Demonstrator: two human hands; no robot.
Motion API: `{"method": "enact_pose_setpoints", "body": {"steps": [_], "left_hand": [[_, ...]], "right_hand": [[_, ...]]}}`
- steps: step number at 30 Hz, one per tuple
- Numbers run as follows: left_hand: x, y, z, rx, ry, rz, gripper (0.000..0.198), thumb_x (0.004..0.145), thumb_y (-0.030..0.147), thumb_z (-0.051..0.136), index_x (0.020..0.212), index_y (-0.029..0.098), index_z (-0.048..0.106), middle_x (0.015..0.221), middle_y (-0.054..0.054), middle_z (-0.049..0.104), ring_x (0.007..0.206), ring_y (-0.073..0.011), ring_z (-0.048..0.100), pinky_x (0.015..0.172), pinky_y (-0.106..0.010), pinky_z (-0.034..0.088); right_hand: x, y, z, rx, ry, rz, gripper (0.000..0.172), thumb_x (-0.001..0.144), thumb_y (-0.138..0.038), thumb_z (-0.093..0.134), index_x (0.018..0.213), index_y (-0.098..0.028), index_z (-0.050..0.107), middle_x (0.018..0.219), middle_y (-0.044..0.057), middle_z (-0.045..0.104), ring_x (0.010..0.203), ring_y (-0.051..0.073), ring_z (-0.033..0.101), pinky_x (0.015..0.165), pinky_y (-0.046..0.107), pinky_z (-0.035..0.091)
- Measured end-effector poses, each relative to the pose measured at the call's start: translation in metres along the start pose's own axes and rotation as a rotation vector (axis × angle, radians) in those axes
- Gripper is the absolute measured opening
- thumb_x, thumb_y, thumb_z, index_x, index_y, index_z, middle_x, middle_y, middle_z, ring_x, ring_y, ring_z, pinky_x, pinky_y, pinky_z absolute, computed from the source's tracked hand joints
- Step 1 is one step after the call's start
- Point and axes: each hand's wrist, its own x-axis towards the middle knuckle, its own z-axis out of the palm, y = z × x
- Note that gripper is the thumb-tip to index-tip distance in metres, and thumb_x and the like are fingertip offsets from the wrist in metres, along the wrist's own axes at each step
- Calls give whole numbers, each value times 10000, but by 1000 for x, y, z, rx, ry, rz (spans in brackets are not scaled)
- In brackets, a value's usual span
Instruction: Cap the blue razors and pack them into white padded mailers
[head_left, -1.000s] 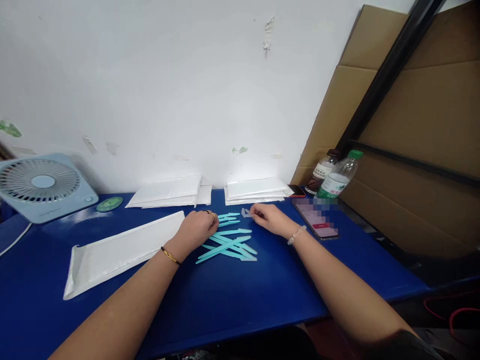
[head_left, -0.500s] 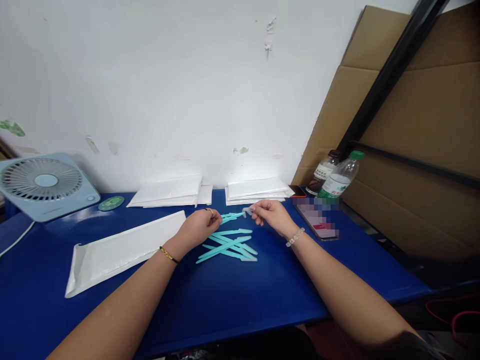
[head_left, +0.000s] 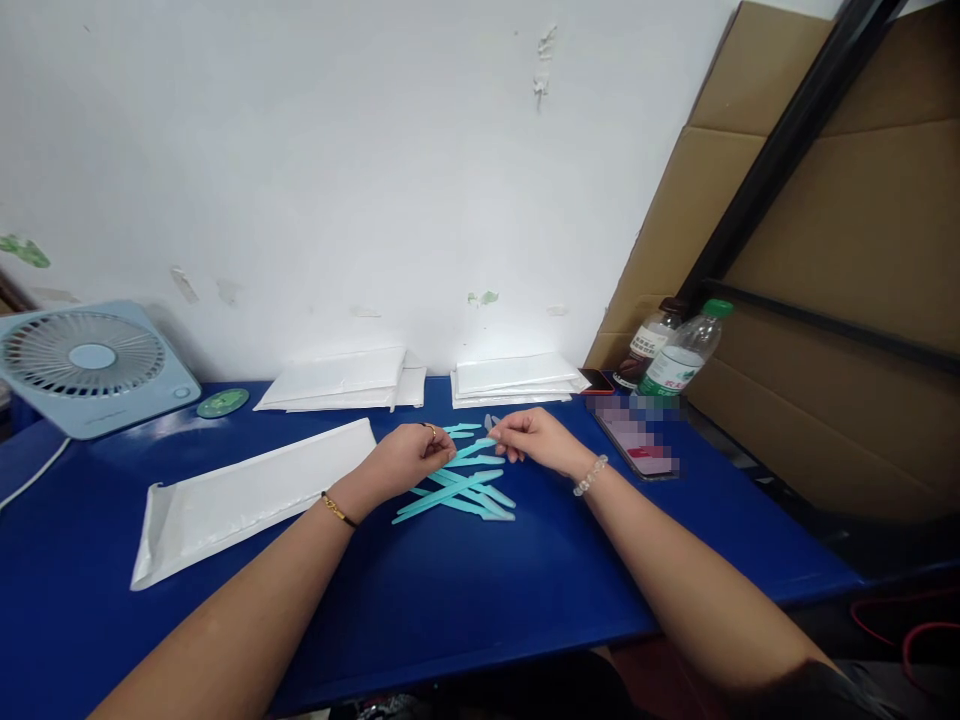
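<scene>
Between my two hands, just above a loose pile, is a slim turquoise eyebrow razor (head_left: 474,447). My left hand (head_left: 409,458) pinches its handle end, the fingers closed. At its other end, my right hand (head_left: 534,440) has thumb and forefinger closed on the tip. Small clear plastic pieces (head_left: 491,422) show just behind the right fingertips; whether they are touched I cannot tell. Below the hands, several more turquoise razors (head_left: 454,492) lie crossed over one another on the blue table (head_left: 465,600). Others (head_left: 463,430) lie behind, partly hidden by the left hand.
A long white padded mailer (head_left: 247,505) lies at left. Stacks of white mailers (head_left: 337,378) (head_left: 517,375) rest against the wall. A blue fan (head_left: 94,365) and green disc (head_left: 223,403) are far left; a phone (head_left: 634,435) and two bottles (head_left: 679,360) stand right.
My left hand has moved slightly right and toward me with the razor. My right fingers have come off the clear piece and now pinch the razor's tip.
</scene>
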Motion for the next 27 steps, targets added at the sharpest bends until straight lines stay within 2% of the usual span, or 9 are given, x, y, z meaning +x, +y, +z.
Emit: {"method": "enact_pose_setpoints", "body": {"steps": [3,5,9,11,17,21,24,25,27], "left_hand": [[1,-3,-1,148,69,-22,257,858,395,471,852,205,644,890,-33,670,757,-175,594,632,-272,404],[3,-8,-3,288,130,-57,224,839,350,506,931,210,655,972,-52,665,857,-208,597,700,-299,414],[5,-17,-2,422,120,-140,201,823,319,530,929,213,664,974,-67,655,914,-237,588,735,-322,418],[6,-20,-1,418,102,-158,179,826,319,528,874,214,665,939,-58,656,896,-230,592,712,-312,415],[7,-18,-2,339,98,-168,122,815,289,540,786,205,623,876,-45,668,809,-207,605,648,-290,384],[5,-15,-2,227,101,-166,126,823,310,516,791,211,586,767,-22,660,701,-184,594,591,-276,360],[5,-13,-1,94,112,-171,158,827,353,499,810,215,575,732,-8,646,665,-169,580,565,-264,360],[4,-12,-1,51,111,-173,174,829,369,493,817,215,574,729,-6,643,659,-165,575,558,-261,361],[4,-12,0,-16,108,-177,204,829,399,488,821,213,572,725,-3,637,647,-159,565,547,-256,364]], "right_hand": [[1,9,-17,-300,214,-98,211,848,-318,547,854,-164,693,771,42,671,641,130,582,614,257,454],[3,15,-25,-486,296,-143,154,818,-239,576,883,-166,694,837,51,659,726,149,583,692,278,454],[8,24,-21,-623,225,-117,209,781,-294,641,949,-175,676,909,59,618,753,157,566,696,280,447],[13,25,-14,-659,219,-113,159,796,-298,626,895,-182,668,910,56,604,795,164,560,711,279,437],[19,24,-8,-699,226,-48,15,775,-168,597,789,-167,600,836,47,587,767,159,537,699,271,411],[15,20,-9,-713,179,-87,158,771,-65,535,875,-165,600,807,49,597,745,164,534,698,274,403],[13,18,-9,-653,189,-163,369,787,-17,460,1098,-180,574,979,84,594,829,170,550,749,286,414],[13,18,-9,-614,199,-174,387,794,-21,445,1119,-191,571,1005,84,583,834,166,553,755,289,420],[12,17,-10,-453,212,-140,317,818,-71,450,1068,-204,590,919,52,580,759,149,563,706,284,440]]}}
